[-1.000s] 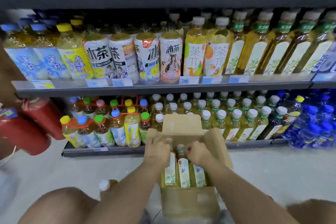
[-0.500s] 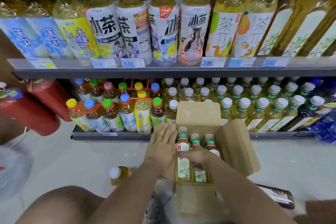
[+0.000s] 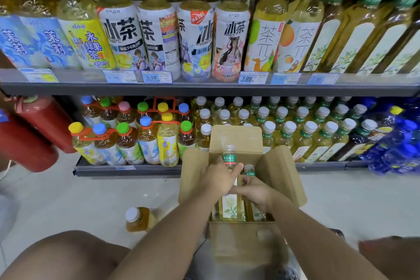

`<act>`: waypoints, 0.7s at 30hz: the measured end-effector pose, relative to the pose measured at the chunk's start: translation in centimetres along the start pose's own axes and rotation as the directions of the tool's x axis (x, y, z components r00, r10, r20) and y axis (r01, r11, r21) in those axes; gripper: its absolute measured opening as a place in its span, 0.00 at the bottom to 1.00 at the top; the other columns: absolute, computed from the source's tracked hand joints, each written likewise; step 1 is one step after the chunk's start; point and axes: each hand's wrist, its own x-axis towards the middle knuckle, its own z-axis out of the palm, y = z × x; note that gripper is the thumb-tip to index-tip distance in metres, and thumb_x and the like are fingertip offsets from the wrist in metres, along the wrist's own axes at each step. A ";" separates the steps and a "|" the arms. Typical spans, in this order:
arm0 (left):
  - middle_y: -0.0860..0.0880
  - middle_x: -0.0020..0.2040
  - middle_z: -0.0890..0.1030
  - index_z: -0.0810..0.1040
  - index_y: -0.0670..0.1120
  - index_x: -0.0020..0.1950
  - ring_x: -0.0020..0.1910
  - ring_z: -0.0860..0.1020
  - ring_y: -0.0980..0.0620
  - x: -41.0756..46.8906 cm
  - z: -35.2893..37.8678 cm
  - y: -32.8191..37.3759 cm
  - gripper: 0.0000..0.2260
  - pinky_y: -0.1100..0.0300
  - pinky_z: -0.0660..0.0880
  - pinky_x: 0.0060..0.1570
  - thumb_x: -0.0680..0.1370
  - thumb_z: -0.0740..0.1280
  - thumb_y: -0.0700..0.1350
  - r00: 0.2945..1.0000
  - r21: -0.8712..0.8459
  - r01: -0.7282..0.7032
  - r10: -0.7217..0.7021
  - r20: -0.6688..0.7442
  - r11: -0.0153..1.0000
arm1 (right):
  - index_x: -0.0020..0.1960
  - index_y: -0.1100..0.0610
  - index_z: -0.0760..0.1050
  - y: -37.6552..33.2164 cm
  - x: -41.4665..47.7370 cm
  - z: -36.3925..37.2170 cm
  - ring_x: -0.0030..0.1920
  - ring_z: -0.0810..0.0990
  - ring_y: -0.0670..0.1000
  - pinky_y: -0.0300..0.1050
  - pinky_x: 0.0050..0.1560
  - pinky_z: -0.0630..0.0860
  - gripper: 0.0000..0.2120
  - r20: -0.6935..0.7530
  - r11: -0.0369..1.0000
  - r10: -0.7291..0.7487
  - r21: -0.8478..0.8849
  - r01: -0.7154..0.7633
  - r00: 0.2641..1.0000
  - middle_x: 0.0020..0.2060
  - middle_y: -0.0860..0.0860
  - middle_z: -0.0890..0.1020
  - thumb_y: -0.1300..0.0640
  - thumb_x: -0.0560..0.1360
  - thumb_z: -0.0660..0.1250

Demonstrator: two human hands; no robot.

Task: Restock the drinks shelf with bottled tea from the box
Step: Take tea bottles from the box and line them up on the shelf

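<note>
two bottles of tea gripped in the open box

the cardboard box (image 3: 241, 241) sits on the floor (image 3: 68, 200) in front of the bottom shelf (image 3: 127, 168), with its flaps folded open. the left hand (image 3: 218, 180) has its fingers curled round the neck of the raised bottle (image 3: 229, 158), just under the green neck label. this bottle stands higher than its neighbour, its cap above the side flaps and its lower part inside the box. the right hand (image 3: 255, 192) is just beside the left, fingers wrapped round the shoulder of the second bottle (image 3: 249, 170), which sits lower in the box. whether more bottles stand behind the hands cannot be told.

behind the box the bottom shelf holds rows of white-capped tea bottles (image 3: 304, 141), with packs of coloured-cap bottles (image 3: 147, 141) to their left. a loose bottle (image 3: 137, 219) is on the floor left of the box. two red fire extinguishers (image 3: 43, 120) show at the far left. the upper shelf (image 3: 204, 89) carries large bottles and price tags (image 3: 252, 78).
</note>
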 end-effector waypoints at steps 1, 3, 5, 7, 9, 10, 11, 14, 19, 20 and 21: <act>0.47 0.48 0.84 0.76 0.48 0.58 0.51 0.81 0.45 0.3 0.0 0.4 0.27 0.50 0.77 0.54 0.74 0.59 0.70 0.999 -0.120 0.032 -0.031 0.013 0.992 | 0.52 0.55 0.78 -0.4 -0.5 -0.4 0.52 0.82 0.53 0.45 0.55 0.75 0.25 0.036 1.000 -0.004 0.003 0.004 0.999 0.45 0.54 0.81 0.49 0.60 0.82; 0.49 0.46 0.84 0.77 0.49 0.55 0.46 0.82 0.47 0.7 0.0 0.7 0.24 0.51 0.80 0.48 0.73 0.62 0.67 1.000 -0.220 0.009 -0.011 -0.011 0.975 | 0.56 0.57 0.80 -0.9 -1.2 -1.3 0.52 0.81 0.51 0.43 0.59 0.75 0.20 0.142 0.999 0.017 0.041 -0.023 0.990 0.47 0.53 0.82 0.58 0.66 0.79; 0.48 0.45 0.83 0.73 0.47 0.56 0.42 0.81 0.47 0.5 -0.3 0.7 0.20 0.55 0.77 0.41 0.77 0.63 0.63 0.998 -0.197 -0.002 -0.012 -0.069 0.980 | 0.57 0.57 0.81 -1.2 -1.1 -2.0 0.47 0.79 0.50 0.42 0.53 0.75 0.18 0.114 1.000 0.026 0.006 -0.027 0.993 0.50 0.53 0.83 0.62 0.67 0.72; 0.47 0.43 0.82 0.71 0.46 0.58 0.40 0.80 0.46 0.7 -0.9 0.1 0.19 0.55 0.74 0.36 0.79 0.62 0.61 0.990 -0.135 0.002 -0.021 -0.142 0.991 | 0.49 0.60 0.83 -1.3 0.1 -2.5 0.42 0.77 0.52 0.45 0.45 0.74 0.10 -0.132 0.993 -0.025 -0.120 0.009 0.991 0.45 0.54 0.83 0.64 0.70 0.66; 0.48 0.41 0.82 0.72 0.45 0.57 0.40 0.80 0.47 0.9 -1.7 -0.4 0.21 0.54 0.78 0.37 0.79 0.62 0.62 0.981 -0.091 0.003 -0.021 -0.195 0.996 | 0.47 0.60 0.82 -1.3 1.8 -2.6 0.44 0.81 0.55 0.47 0.46 0.78 0.07 -0.348 0.941 -0.068 -0.334 -0.055 0.935 0.43 0.55 0.83 0.61 0.76 0.64; 0.48 0.40 0.82 0.73 0.45 0.56 0.40 0.81 0.47 1.0 -2.1 -0.6 0.22 0.53 0.78 0.38 0.79 0.62 0.63 0.978 -0.068 -0.001 -0.013 -0.207 0.998 | 0.50 0.59 0.81 -1.2 2.7 -2.4 0.47 0.82 0.56 0.47 0.47 0.78 0.08 -0.405 0.896 -0.072 -0.427 -0.119 0.912 0.46 0.55 0.84 0.59 0.77 0.64; 0.48 0.39 0.82 0.73 0.45 0.55 0.40 0.81 0.46 1.1 -2.3 -0.7 0.22 0.53 0.78 0.38 0.79 0.62 0.64 0.977 -0.034 -0.012 0.004 -0.213 0.999 | 0.53 0.59 0.80 -1.0 3.5 -2.1 0.50 0.82 0.56 0.46 0.48 0.79 0.08 -0.428 0.858 -0.061 -0.484 -0.172 0.902 0.49 0.55 0.84 0.57 0.78 0.65; 0.46 0.40 0.83 0.74 0.45 0.51 0.42 0.81 0.44 1.5 -2.2 -1.0 0.23 0.53 0.78 0.40 0.78 0.61 0.65 0.966 0.060 -0.054 0.067 -0.248 0.997 | 0.61 0.59 0.75 -0.1 6.1 -1.0 0.55 0.81 0.55 0.47 0.53 0.80 0.13 -0.459 0.818 -0.010 -0.515 -0.257 0.888 0.56 0.56 0.81 0.57 0.78 0.66; 0.49 0.38 0.82 0.75 0.47 0.48 0.43 0.81 0.45 3.0 -1.6 -2.1 0.25 0.50 0.79 0.44 0.74 0.60 0.69 0.952 0.016 -0.079 0.080 -0.296 0.997 | 0.70 0.60 0.65 0.8 9.5 -0.3 0.64 0.75 0.61 0.56 0.65 0.73 0.19 -0.566 0.844 0.095 -0.391 -0.368 0.819 0.64 0.60 0.76 0.57 0.80 0.58; 0.50 0.37 0.82 0.75 0.48 0.49 0.42 0.81 0.46 3.1 -1.5 -2.1 0.25 0.51 0.79 0.43 0.74 0.60 0.69 0.952 0.023 -0.079 0.082 -0.295 0.997 | 0.71 0.60 0.63 0.8 10.0 -0.2 0.66 0.73 0.61 0.56 0.67 0.70 0.20 -0.583 0.835 0.111 -0.385 -0.393 0.805 0.65 0.60 0.75 0.56 0.81 0.57; 0.50 0.37 0.82 0.75 0.48 0.49 0.40 0.81 0.47 3.2 -1.5 -2.1 0.25 0.51 0.79 0.43 0.75 0.60 0.70 0.955 0.033 -0.074 0.081 -0.284 0.997 | 0.72 0.61 0.62 0.7 10.3 0.0 0.67 0.72 0.61 0.56 0.68 0.68 0.22 -0.606 0.822 0.121 -0.382 -0.422 0.786 0.66 0.60 0.74 0.55 0.81 0.57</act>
